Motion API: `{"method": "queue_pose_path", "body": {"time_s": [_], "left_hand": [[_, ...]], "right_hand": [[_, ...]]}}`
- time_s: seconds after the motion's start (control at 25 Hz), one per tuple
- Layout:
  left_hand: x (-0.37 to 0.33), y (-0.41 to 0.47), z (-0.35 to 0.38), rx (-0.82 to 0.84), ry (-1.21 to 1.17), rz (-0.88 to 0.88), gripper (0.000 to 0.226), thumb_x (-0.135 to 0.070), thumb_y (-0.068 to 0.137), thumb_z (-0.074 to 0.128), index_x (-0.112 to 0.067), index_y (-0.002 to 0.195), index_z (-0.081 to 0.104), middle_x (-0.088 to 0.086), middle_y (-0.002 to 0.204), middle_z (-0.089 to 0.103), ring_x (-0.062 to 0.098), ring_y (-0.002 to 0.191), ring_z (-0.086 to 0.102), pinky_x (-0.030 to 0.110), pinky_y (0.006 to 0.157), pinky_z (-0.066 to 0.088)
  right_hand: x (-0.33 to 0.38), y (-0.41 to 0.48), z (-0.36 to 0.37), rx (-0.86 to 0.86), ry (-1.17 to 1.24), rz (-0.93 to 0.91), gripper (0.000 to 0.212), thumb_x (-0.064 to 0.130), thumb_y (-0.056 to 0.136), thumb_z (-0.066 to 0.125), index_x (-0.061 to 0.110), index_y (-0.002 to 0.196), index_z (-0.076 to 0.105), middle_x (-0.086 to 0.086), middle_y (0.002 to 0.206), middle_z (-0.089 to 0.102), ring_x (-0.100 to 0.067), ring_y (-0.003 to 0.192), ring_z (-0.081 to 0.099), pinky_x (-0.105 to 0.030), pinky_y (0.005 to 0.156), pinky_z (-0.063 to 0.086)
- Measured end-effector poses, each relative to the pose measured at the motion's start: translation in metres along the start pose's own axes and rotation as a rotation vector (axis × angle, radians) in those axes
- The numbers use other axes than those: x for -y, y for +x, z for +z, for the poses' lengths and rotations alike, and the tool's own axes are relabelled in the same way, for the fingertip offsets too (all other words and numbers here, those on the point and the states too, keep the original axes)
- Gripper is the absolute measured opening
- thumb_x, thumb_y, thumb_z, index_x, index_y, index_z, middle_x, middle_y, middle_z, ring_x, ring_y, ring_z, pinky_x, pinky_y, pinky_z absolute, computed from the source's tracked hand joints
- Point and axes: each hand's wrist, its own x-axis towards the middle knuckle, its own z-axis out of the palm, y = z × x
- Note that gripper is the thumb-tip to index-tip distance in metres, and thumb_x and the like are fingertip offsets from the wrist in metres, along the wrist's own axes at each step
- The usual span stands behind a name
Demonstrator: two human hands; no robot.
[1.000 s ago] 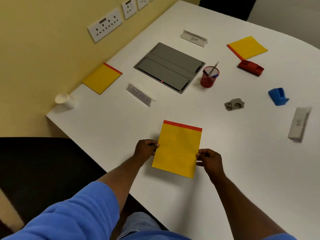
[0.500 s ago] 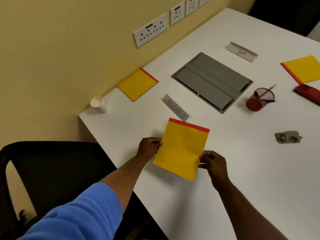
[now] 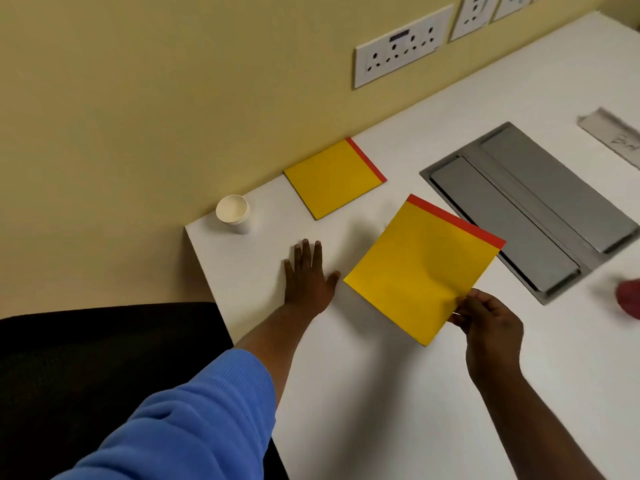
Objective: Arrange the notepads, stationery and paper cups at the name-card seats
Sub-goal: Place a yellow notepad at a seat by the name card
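My right hand pinches the near right corner of a yellow notepad with a red top strip, held tilted over the white table. My left hand is off the pad, fingers spread, flat above the table to the pad's left. A second yellow notepad lies flat by the wall. A stack of white paper cups stands at the table's far left corner. One name card shows blurred at the right edge. The held pad hides the name card near it.
A grey flip-up cable box is set into the table right of the held pad. A red pen holder is cut off at the right edge. Wall sockets line the yellow wall. A black chair sits at the table's left edge.
My left hand has let go of the notepad and moved left, fingers spread. My right hand alone now holds the pad, turned more to the right. The view has swung left and closer.
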Motion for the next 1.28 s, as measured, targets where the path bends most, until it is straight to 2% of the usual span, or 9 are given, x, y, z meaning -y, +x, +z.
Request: {"method": "queue_pose_path", "body": {"time_s": [0.12,0.28,0.44,0.64,0.72,0.92,1.08,1.16,1.28], "left_hand": [[0.002,0.024,0.012,-0.035,0.078,0.021,0.093,-0.069,0.099,0.029,-0.011,0.163,-0.007,0.016,0.171,-0.013,0.036,0.157,-0.014,0.060,0.125,-0.003],[-0.003,0.040,0.024,-0.170,0.027,-0.014,0.102,-0.080,0.092,0.022,-0.010,0.164,0.006,0.015,0.172,0.002,0.036,0.159,-0.003,0.064,0.124,-0.002],[-0.003,0.042,0.032,-0.237,0.047,-0.024,0.101,-0.082,0.094,0.029,-0.010,0.164,0.014,0.014,0.171,0.011,0.034,0.159,0.003,0.065,0.123,0.007],[0.000,0.047,0.036,-0.242,0.055,-0.040,0.100,-0.081,0.094,0.025,-0.012,0.164,0.010,0.012,0.172,0.003,0.032,0.159,-0.002,0.065,0.124,0.008],[0.000,0.047,0.036,-0.247,0.058,-0.045,0.100,-0.081,0.094,0.025,-0.012,0.164,0.010,0.012,0.172,0.001,0.032,0.159,-0.002,0.064,0.124,0.007],[0.000,0.047,0.033,-0.221,0.057,-0.051,0.100,-0.081,0.093,0.025,-0.012,0.164,0.010,0.012,0.172,0.002,0.032,0.159,-0.002,0.065,0.123,0.007],[-0.001,0.046,0.030,-0.203,0.050,-0.053,0.100,-0.081,0.093,0.020,-0.012,0.164,0.011,0.012,0.172,0.002,0.033,0.159,-0.001,0.065,0.124,0.006],[-0.001,0.046,0.029,-0.191,0.044,-0.054,0.099,-0.081,0.093,0.015,-0.013,0.164,0.008,0.012,0.172,0.000,0.033,0.159,-0.003,0.065,0.123,0.006],[-0.001,0.046,0.028,-0.170,0.048,-0.059,0.099,-0.081,0.092,0.011,-0.013,0.164,0.006,0.012,0.172,-0.002,0.033,0.159,-0.004,0.065,0.123,0.006]], "right_hand": [[0.004,0.022,0.044,0.021,0.046,0.002,0.026,-0.004,0.090,0.057,0.015,0.085,0.075,-0.009,0.076,0.071,-0.021,0.064,0.067,-0.031,0.061,0.057],[0.006,0.058,0.122,0.030,0.110,0.032,0.027,-0.008,0.091,0.055,0.011,0.084,0.074,-0.007,0.071,0.069,-0.021,0.064,0.067,-0.032,0.062,0.059],[0.000,0.083,0.186,0.057,0.132,0.046,0.029,-0.007,0.091,0.057,0.012,0.077,0.074,-0.009,0.073,0.072,-0.024,0.069,0.069,-0.032,0.062,0.060],[-0.009,0.112,0.254,-0.008,0.125,0.140,0.023,-0.003,0.092,0.059,0.009,0.082,0.076,-0.012,0.080,0.074,-0.022,0.067,0.072,-0.036,0.066,0.062],[-0.014,0.121,0.271,-0.022,0.115,0.162,0.023,-0.003,0.093,0.059,0.009,0.082,0.076,-0.013,0.082,0.074,-0.021,0.065,0.072,-0.033,0.064,0.061],[-0.024,0.138,0.292,-0.062,0.039,0.185,0.018,0.000,0.094,0.064,0.002,0.111,0.071,-0.017,0.099,0.074,-0.025,0.075,0.074,-0.034,0.071,0.063],[-0.026,0.139,0.296,-0.126,-0.040,0.155,0.017,0.003,0.093,0.065,0.007,0.109,0.069,-0.012,0.099,0.073,-0.026,0.082,0.075,-0.023,0.060,0.058],[-0.027,0.139,0.299,-0.143,-0.074,0.147,0.016,0.004,0.092,0.065,0.008,0.107,0.070,-0.011,0.095,0.073,-0.024,0.076,0.075,-0.022,0.058,0.057],[-0.024,0.143,0.304,-0.148,-0.118,0.168,0.011,0.006,0.087,0.068,0.007,0.096,0.073,-0.010,0.081,0.073,-0.023,0.065,0.073,-0.035,0.067,0.063]]}}
